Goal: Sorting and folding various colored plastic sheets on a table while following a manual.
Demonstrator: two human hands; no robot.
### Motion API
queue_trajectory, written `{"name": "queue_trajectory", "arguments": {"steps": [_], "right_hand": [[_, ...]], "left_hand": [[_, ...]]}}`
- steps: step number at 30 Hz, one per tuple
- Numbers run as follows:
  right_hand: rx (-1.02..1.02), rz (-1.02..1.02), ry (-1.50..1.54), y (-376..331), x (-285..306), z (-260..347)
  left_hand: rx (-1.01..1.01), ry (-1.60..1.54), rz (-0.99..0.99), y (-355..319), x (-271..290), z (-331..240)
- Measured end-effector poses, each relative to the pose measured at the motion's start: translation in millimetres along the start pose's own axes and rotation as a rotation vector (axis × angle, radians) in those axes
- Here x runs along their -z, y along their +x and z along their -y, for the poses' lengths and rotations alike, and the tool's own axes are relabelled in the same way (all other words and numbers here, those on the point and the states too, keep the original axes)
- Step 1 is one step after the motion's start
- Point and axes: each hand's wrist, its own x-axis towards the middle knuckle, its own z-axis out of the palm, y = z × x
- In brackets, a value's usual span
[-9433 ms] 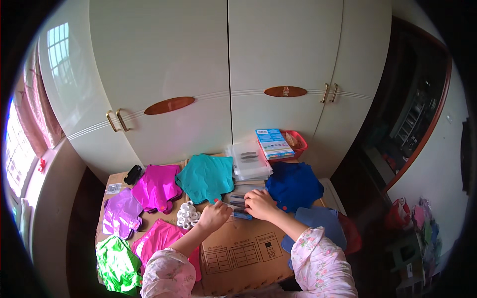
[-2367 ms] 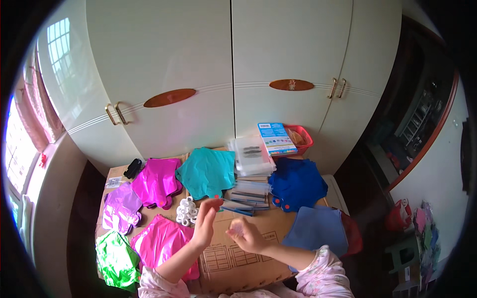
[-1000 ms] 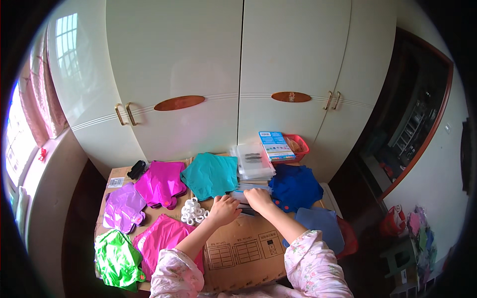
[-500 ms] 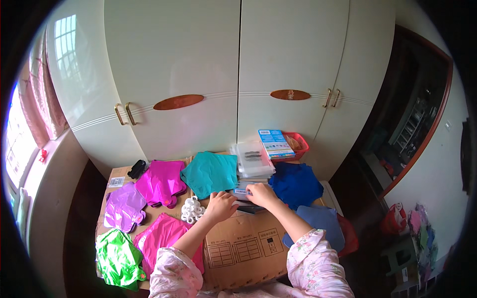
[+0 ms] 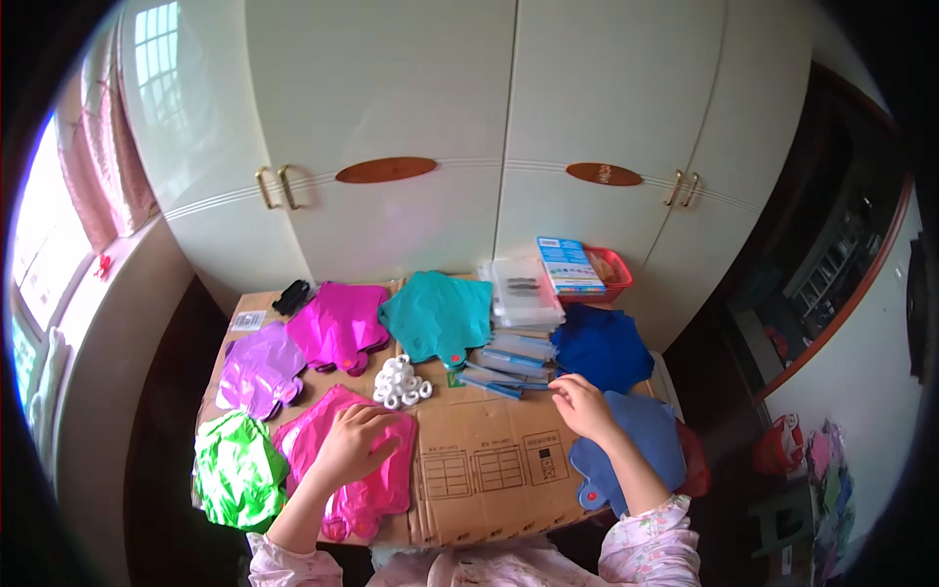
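Note:
My left hand (image 5: 354, 446) is over a stack of hot-pink shiny sheets (image 5: 393, 489), fingers spread and nothing in them. My right hand (image 5: 585, 407) hovers by the near edge of a dark-blue stack (image 5: 603, 350) and a slate-blue stack (image 5: 638, 440); its fingers look loosely apart and hold nothing I can see. Between the hands, farther back, lie several thin clear packets with blue strips (image 5: 509, 364), fanned unevenly. A heap of small white rings (image 5: 399, 383) sits beyond my left hand.
A cardboard sheet (image 5: 479, 509) covers the table. Teal (image 5: 436, 315), magenta (image 5: 337, 323), purple (image 5: 258, 370) and green stacks (image 5: 239, 470) lie around its left and back. Clear cases (image 5: 526, 293), a blue-and-white box (image 5: 569, 266) and a red basket (image 5: 620, 279) stand before the cabinet.
Both hands have let go of the packets and drawn apart, left hand toward the pink stack, right hand to the right. The packets now lie spread out. The view has shifted slightly.

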Motion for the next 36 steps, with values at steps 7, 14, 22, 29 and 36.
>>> {"name": "queue_trajectory", "arguments": {"steps": [7, 14, 22, 29, 36], "right_hand": [[-0.194, -0.135, 0.044, 18, -45, -44], [-0.323, -0.096, 0.191, 29, -63, -68], [0.174, -0.418, -0.129, 7, -56, 5], [0.820, 0.161, 0.066, -46, -179, 225], [0.845, 0.214, -0.339, -66, -271, 251]], "left_hand": [[-0.023, -0.354, -0.152, -49, 80, -61], [-0.741, -0.723, -0.448, -40, 156, -169], [-0.947, -0.505, -0.895, -96, 149, -175], [-0.956, -0.202, -0.861, -169, 126, -140], [-0.135, -0.283, -0.971, -185, 96, -114]]}}
